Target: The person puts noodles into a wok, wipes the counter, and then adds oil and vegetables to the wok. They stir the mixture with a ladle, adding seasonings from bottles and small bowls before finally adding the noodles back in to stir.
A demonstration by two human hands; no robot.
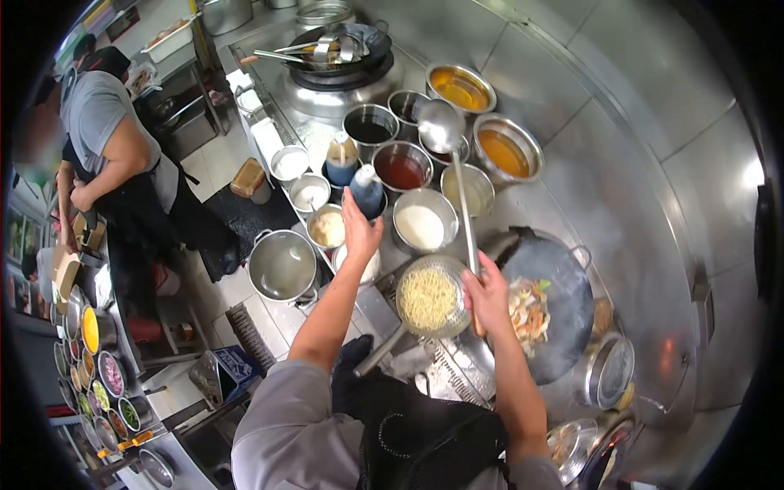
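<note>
My right hand (487, 292) is closed around the handle of a long steel ladle (466, 214), whose bowl reaches over the sauce pots at the back. My left hand (362, 226) is stretched forward with its fingers extended, the fingertips right beside a dark squeeze bottle (367, 198) with a pale cap. Below the ladle handle, a perforated strainer (406, 314) holds pale noodles (427, 296). To the right of my right hand, a smoking wok (567, 282) contains sliced vegetables and what looks like meat (529, 312).
Metal pots of white liquid (422, 222), red sauce (402, 167) and amber liquid (504, 153) crowd the counter ahead. A large pot (282, 265) stands at left. Another wok (339, 53) with utensils sits farther back. A co-worker (118, 135) stands left, near topping containers (112, 371).
</note>
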